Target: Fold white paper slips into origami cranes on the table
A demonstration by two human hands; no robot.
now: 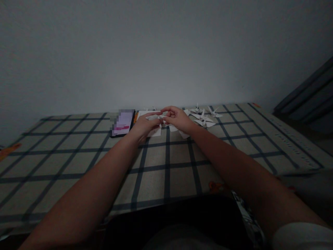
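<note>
Two bare forearms (104, 180) reached across the checked, cloth-covered counter (179, 152). Loose white paper (156, 132) showed just under the left hand (143, 125), and a pale piece (184, 135) lay below the right hand (179, 118). Both hands met, their fingertips pinching a small folded paper (163, 119) between them, its shape partly hidden. A phone (122, 123) lay just left of the left hand, and several folded paper cranes (204, 123) sat just right of the right hand. Beyond both hands rose a plain grey wall (166, 62).
</note>
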